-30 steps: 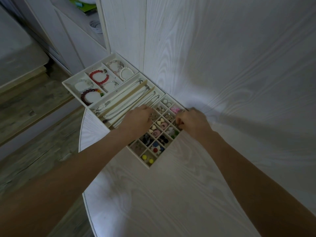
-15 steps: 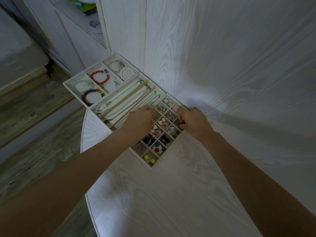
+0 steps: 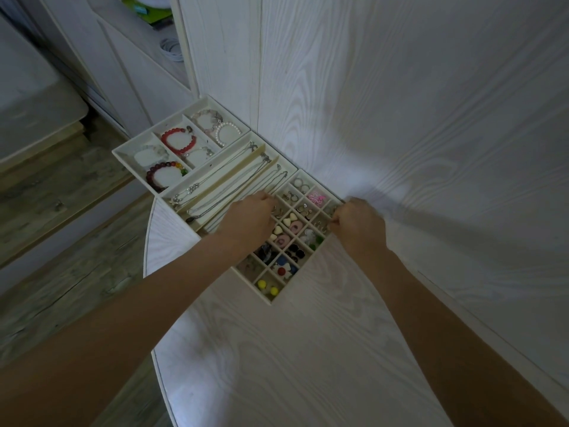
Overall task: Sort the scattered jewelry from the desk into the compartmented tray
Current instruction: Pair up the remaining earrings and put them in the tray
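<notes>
Two bare hands are over the small-cell part of the compartmented tray [image 3: 278,295], which lies on the white wood-grain tabletop [image 3: 292,359] near its rounded left edge. The left hand [image 3: 248,221] is above the border between the necklace slots and the grid of small cells; its fingers are curled downward, and I cannot tell if they hold something, because the hand's back hides them. The right hand [image 3: 358,224] is at the right rim of the grid, fingers bent close together as in a pinch, but the thing between them is too small to see.

The tray has three sections. The far section holds bracelets: a red bead bracelet [image 3: 178,140], a pearl bracelet [image 3: 228,132], a dark multicolour bead bracelet [image 3: 163,174] and some pale ones. The middle section has long slots with silver necklaces [image 3: 228,180] lying lengthwise. The near section is the grid with earrings and small pieces: a pink piece [image 3: 317,198] in a far cell, cream heart shapes [image 3: 291,218] in the middle, a white flower with red centre [image 3: 281,269] and two yellow balls [image 3: 267,287] in the nearest cell.

The far section of the tray reaches past the tabletop edge. A wood floor [image 3: 61,229] is on the left.
</notes>
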Tool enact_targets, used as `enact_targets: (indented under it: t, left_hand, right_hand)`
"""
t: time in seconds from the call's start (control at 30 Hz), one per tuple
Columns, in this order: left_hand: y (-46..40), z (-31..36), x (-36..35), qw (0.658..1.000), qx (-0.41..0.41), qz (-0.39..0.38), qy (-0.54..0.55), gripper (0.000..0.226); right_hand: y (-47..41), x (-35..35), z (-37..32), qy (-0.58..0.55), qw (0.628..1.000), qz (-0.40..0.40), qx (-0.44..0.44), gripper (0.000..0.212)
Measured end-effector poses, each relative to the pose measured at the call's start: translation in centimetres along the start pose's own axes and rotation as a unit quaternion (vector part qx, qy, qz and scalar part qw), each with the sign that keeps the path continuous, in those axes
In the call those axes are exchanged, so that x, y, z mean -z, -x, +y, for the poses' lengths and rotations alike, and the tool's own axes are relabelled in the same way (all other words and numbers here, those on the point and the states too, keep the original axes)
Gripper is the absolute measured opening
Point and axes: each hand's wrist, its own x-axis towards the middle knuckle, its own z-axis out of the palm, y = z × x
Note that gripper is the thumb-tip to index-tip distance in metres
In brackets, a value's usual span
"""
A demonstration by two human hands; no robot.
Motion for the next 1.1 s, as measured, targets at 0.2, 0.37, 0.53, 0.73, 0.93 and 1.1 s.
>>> enact_targets:
  t: [0.2, 0.37, 0.53, 0.73, 0.93, 1.1]
  left_hand:
    - [-0.2, 0.2, 0.2, 1.0, 0.01, -0.009, -0.013, 0.035]
    - [-0.1, 0.3, 0.2, 1.0, 0.004, -0.003, -0.013, 0.034]
    - [-0.2, 0.5, 0.6, 1.0, -0.001, -0.004, -0.022, 0.031]
    - [-0.3, 0.5, 1.0, 0.999, -0.004, -0.008, -0.04, 0.04]
    - [-0.2, 0.6, 1.0, 0.999, -0.001, -0.017, -0.045, 0.051]
    - [0.0, 0.9, 1.0, 0.999, 0.003, -0.032, -0.043, 0.06]
  right_hand:
    - [0.2, 0.2, -1.7, 0.049, 0.998, -0.002, -0.038, 0.017]
    - [0.4, 0.2, -2.0, 0.051, 0.997, 0.009, -0.05, 0.019]
    - [0.3, 0.0, -2.3, 0.062, 0.996, 0.017, -0.058, 0.02]
    - [0.4, -0.2, -2.2, 0.063, 0.996, 0.033, -0.049, 0.018]
    - [0.2, -1.2, -1.7, 0.046, 0.997, 0.055, -0.042, 0.014]
    - [0.4, -2.0, -0.9, -0.052, 0.996, 0.06, -0.046, 0.013]
